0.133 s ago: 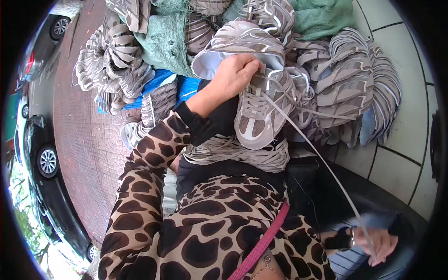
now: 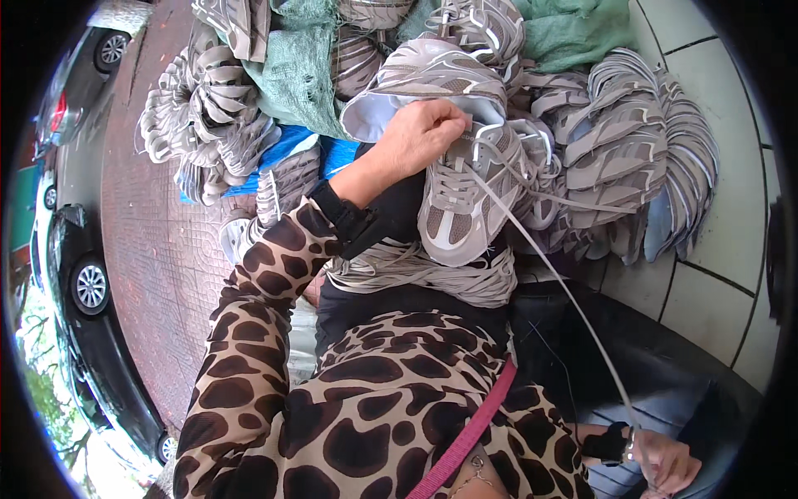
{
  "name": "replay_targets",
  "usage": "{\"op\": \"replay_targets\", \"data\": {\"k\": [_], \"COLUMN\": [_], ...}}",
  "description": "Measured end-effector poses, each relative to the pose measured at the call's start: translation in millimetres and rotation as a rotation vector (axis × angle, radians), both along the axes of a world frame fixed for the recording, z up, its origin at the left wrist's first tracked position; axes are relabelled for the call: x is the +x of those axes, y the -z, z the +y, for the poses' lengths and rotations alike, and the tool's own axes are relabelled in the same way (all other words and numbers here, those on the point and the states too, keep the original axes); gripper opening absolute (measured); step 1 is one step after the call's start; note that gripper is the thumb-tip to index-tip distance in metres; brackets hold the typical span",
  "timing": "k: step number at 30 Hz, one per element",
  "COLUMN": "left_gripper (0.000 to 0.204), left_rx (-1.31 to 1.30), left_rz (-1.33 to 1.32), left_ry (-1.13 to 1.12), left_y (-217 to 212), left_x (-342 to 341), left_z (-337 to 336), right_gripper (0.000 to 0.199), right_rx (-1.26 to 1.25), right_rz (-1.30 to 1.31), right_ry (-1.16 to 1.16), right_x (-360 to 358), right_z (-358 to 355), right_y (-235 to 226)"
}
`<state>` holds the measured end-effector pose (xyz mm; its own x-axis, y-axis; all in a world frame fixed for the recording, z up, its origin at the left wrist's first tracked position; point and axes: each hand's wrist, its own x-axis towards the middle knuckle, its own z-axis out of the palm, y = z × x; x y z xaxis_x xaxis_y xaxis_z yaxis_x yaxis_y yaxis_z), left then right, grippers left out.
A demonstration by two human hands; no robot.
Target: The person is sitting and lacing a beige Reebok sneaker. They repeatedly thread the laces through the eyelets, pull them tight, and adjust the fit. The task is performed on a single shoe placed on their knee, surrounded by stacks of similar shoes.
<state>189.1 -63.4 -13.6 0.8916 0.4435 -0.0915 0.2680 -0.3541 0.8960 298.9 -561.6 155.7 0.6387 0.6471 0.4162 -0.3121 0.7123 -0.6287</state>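
A person is lacing a grey shoe [image 2: 461,195]. The left hand [image 2: 416,137] grips its collar; the right hand [image 2: 665,464] is closed around a taut white lace [image 2: 565,291]. The next eyelet likely needs threading.

Left hand [image 2: 420,137] reaches forward, fingers curled and pressing down. Right hand [image 2: 665,461] sits low, drawn back, fist pinched closed.

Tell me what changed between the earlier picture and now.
Hardly anything moved. The left hand still grips the grey shoe on the lap; the right hand still pulls the lace taut toward the lower right. The shoe piles lie unchanged.
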Motion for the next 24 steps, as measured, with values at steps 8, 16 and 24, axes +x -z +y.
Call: {"op": "replay_targets", "data": {"k": [8,16,24], "left_gripper": [0.034,0.025,0.024], "left_rx": [0.565,0.52,0.147], "left_rz": [0.012,-0.026,-0.213], "left_ry": [0.058,-0.135,-0.285], "left_y": [0.2,11.2,15.5], "left_x": [1.7,1.4,-3.8], "left_z": [-27.0,-42.0,-50.3], "right_gripper": [0.017,0.047,0.023], "right_rx": [-1.025,-1.27,-0.827], "right_rz": [-0.186,-1.056,-0.016], "right_ry": [0.239,0.312,-0.193], "right_x": [-1.2,39.7,101.9], "right_z": [80.2,251.7,255.6], "right_y": [36.2,207.7,81.0]}}
